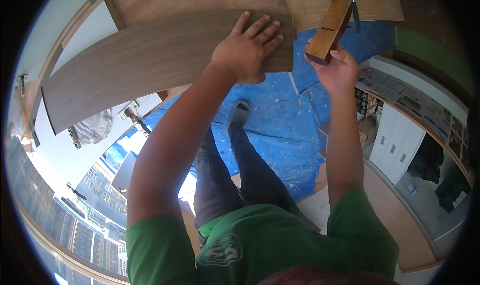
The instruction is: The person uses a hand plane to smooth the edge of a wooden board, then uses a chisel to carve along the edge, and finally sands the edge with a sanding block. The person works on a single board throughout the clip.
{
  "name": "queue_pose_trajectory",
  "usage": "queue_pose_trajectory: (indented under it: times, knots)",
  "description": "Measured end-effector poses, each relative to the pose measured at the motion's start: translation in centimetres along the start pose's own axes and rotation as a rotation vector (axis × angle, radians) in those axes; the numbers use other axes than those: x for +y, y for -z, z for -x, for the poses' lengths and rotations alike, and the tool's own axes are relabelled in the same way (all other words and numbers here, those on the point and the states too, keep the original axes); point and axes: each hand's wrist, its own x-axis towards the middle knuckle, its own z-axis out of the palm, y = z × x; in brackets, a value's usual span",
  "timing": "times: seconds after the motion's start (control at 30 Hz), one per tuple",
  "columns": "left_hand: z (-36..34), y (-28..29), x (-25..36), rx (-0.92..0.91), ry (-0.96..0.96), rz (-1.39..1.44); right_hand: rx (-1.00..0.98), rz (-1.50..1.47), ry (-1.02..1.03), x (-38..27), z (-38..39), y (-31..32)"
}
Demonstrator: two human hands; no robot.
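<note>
A long grey-brown wooden panel [130,70] with a wood-grain face spans the upper left and middle. My left hand [250,50] lies spread on its right part, fingers apart near the top edge and thumb at the lower edge. To the right of the panel, my right hand [335,70] holds a wooden hand plane [331,22] from beneath, tilted upward with its dark end toward me. Beyond the plane, tools with slim shafts [355,12] rest on a pale plywood surface [380,5].
Blue plastic sheeting [280,125] covers the floor round my feet. At right stand a newspaper-covered ledge [410,100] and white drawers [392,145]. A white board with metal hinges [132,116] sits under the panel, and a bright window [95,185] is at lower left.
</note>
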Motion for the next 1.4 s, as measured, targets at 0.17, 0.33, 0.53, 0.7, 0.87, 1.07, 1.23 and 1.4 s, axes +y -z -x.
queue_pose_trajectory:
  times: [0.17, 0.33, 0.53, 0.7, 0.87, 1.07, 1.23, 1.4]
  knots:
    - [0.0, -0.3, -0.1, 0.034, -0.005, 0.006, 0.246, 0.032, 0.084, 0.8, -5.2, -1.0]
    - [0.2, -0.5, -0.2, 0.051, 0.003, 0.009, 0.24, 0.833, 0.22, 2.3, -7.0, -2.5]
    - [0.2, -0.3, -0.2, 0.041, -0.013, -0.01, 0.232, 1.395, 0.426, 4.1, -7.8, -2.3]
    - [0.1, -1.0, -0.1, 0.093, 0.026, -0.028, 0.257, 1.566, 0.448, 3.5, -8.6, -3.0]
    - [0.3, -0.8, 0.3, 0.091, 0.057, -0.068, 0.27, 1.458, 0.308, 3.0, -8.0, -4.3]
    - [0.3, 0.8, -0.8, 0.014, -0.067, 0.093, 0.216, 1.365, 0.52, 3.3, -7.6, -5.5]
    - [0.5, 1.5, -0.8, -0.002, -0.076, 0.099, 0.226, 1.336, 0.453, 3.8, -6.6, -4.8]
    - [0.4, 1.3, -0.6, -0.001, -0.074, 0.075, 0.286, 1.507, 0.5, 4.3, -5.7, -4.6]
